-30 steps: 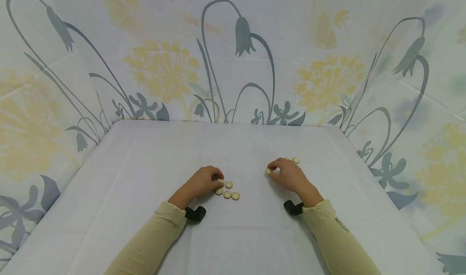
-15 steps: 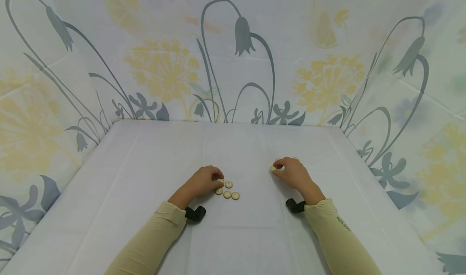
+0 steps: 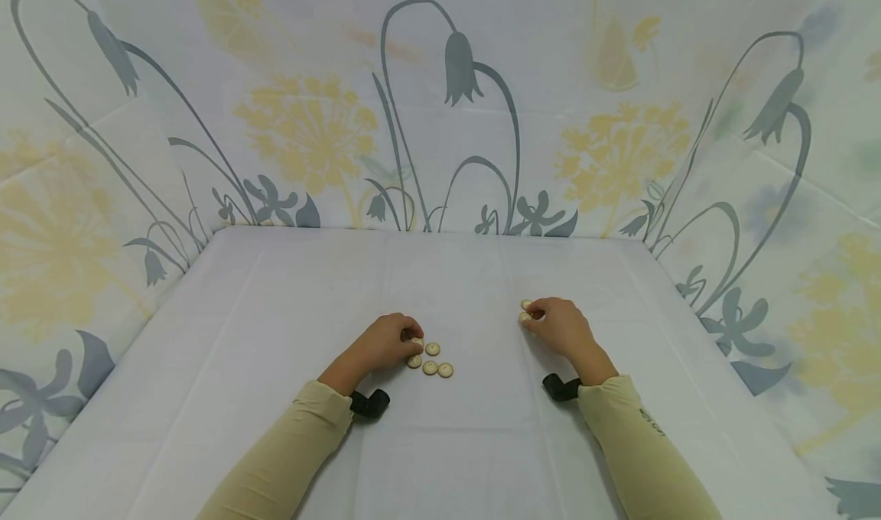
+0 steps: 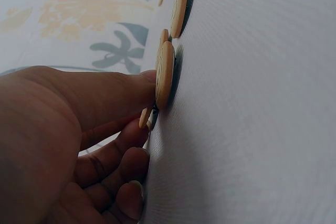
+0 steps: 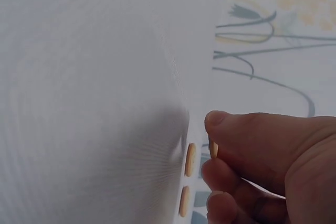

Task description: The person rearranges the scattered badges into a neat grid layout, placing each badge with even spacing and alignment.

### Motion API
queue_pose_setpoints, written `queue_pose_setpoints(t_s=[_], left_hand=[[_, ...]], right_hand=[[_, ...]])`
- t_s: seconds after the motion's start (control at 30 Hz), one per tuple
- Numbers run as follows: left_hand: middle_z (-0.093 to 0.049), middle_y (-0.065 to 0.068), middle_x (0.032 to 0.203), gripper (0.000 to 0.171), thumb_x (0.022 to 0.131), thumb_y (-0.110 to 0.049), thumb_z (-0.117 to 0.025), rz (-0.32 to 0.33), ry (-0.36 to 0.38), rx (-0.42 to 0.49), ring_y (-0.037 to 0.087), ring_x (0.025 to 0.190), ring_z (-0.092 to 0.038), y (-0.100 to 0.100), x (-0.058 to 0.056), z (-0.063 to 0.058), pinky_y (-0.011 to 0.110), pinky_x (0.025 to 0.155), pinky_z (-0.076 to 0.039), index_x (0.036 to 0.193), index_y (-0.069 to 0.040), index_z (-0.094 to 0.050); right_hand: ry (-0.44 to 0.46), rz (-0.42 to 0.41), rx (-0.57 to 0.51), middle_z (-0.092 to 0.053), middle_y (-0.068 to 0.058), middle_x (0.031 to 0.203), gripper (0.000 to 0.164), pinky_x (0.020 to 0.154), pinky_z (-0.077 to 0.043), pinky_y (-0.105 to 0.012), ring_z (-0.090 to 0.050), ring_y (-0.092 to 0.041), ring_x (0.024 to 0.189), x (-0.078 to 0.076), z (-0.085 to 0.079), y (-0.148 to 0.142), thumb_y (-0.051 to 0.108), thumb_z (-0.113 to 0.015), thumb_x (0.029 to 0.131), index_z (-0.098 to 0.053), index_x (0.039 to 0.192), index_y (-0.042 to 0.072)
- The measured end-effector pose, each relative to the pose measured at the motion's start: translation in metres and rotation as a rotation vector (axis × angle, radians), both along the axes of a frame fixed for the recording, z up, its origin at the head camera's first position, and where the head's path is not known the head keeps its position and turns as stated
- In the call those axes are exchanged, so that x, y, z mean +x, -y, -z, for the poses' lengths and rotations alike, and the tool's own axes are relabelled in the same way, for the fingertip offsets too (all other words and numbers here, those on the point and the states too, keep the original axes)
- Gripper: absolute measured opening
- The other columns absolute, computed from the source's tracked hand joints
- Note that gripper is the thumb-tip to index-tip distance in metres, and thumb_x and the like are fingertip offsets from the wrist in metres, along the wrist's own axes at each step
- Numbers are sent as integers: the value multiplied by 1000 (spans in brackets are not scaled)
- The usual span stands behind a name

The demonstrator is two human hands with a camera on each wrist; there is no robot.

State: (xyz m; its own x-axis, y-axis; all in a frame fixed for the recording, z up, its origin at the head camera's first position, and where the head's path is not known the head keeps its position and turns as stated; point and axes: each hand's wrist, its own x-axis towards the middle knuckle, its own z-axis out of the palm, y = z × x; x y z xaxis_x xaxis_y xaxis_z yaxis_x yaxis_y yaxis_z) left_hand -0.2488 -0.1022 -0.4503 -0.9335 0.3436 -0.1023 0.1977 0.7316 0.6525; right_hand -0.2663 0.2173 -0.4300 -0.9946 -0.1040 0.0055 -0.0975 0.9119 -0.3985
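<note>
My left hand [image 3: 387, 342] rests low on the table, thumb and fingertips around a pale wooden button [image 3: 417, 342] at the left of a small cluster. In the left wrist view, the thumb tip meets the edge of a nearer button [image 4: 165, 74], and the index fingertip touches a smaller-looking button [image 4: 144, 118] beyond it. My right hand [image 3: 560, 326] pinches another button [image 5: 214, 149] between thumb and index finger, just above the tabletop. Close by lie two more buttons, one nearer button [image 5: 190, 159] and one farther button [image 5: 184, 201]; my hand partly covers them in the head view.
Beside the left hand lie more loose buttons, among them one at the right end [image 3: 446, 370] and one at the back [image 3: 432, 349]. A white cloth [image 3: 454, 466] covers the table. Flower-patterned fabric [image 3: 440, 122] rises along the back and sides.
My right hand has shifted rightward with its button, toward the buttons at the back right, and now hides part of them. My left hand stays in place.
</note>
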Motion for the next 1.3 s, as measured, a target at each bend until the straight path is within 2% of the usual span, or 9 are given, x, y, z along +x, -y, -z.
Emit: queue_pose_setpoints(t_s=[0.23, 0.63, 1.3], left_hand=[[-64, -1, 94, 17, 88, -22, -71, -3, -6, -11, 13, 85, -56, 0, -1, 2, 33, 80, -48, 102, -13, -69], [-64, -1, 94, 17, 87, -22, -71, -2, -27, -20, 13, 85, -56, 0, -2, 5, 33, 80, -47, 101, -13, -70], [-64, -1, 92, 18, 87, -22, -71, -3, -18, -13, 13, 84, -56, 0, -1, 3, 33, 79, -48, 102, -12, -70]], right_hand=[[17, 24, 5, -71, -9, 105, 35, 68, -48, -37, -63, -24, 88, -3, 3, -5, 27, -68, 88, -69, 117, 6], [5, 40, 18, -72, -7, 104, 30, 71, -49, -41, -65, -27, 92, -6, 7, -11, 28, -69, 88, -72, 111, 9], [17, 34, 7, -72, -8, 105, 32, 72, -49, -41, -65, -28, 94, -6, 7, -12, 28, -68, 88, -71, 112, 7]])
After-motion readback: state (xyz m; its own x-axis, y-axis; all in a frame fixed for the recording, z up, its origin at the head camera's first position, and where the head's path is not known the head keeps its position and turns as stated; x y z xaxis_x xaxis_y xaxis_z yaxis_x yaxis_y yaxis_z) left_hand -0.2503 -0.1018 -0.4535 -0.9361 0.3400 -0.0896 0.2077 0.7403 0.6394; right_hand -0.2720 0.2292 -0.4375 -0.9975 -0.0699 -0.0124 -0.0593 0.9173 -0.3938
